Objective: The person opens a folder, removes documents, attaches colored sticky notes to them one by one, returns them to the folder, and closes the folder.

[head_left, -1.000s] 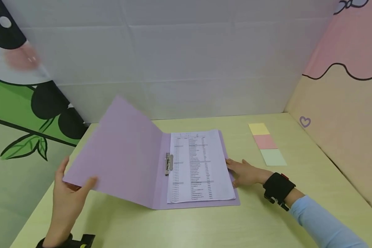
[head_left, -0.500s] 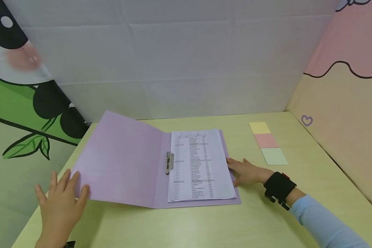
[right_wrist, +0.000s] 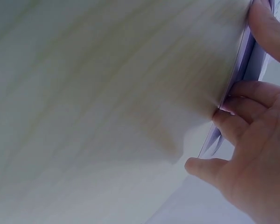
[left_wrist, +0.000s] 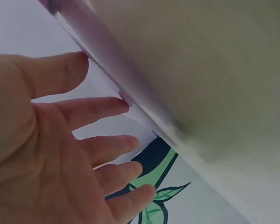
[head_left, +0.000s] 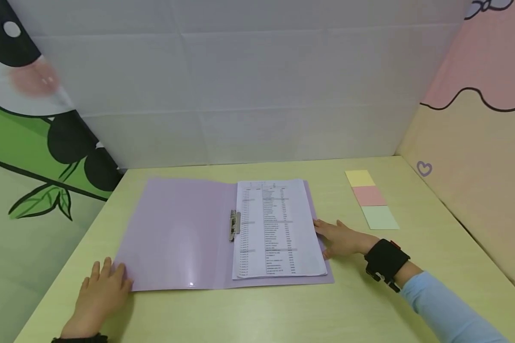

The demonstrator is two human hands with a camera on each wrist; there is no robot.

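A light purple folder (head_left: pixel 176 228) lies spread open on the table, its cover to the left. Printed sheets (head_left: pixel 279 228) rest on its right half, beside a metal clip (head_left: pixel 234 226) near the spine. At the cover's lower left corner is my left hand (head_left: pixel 100 295), fingers extended; in the left wrist view its thumb and index fingertip meet the folder's edge. My right hand (head_left: pixel 343 238) rests against the folder's right edge. The right wrist view shows its fingertips along that edge, with the fingers relaxed.
Yellow, pink and pale green sticky notes (head_left: pixel 369 196) lie in a row on the table (head_left: pixel 257 314), right of the folder. A white sheet-covered wall (head_left: pixel 257 95) stands behind. Decorated panels border the left and right sides.
The raised folder cover has come down to the left onto the table. My left hand has let go of its corner and lowered with it, fingers now straight. The right hand has stayed put.
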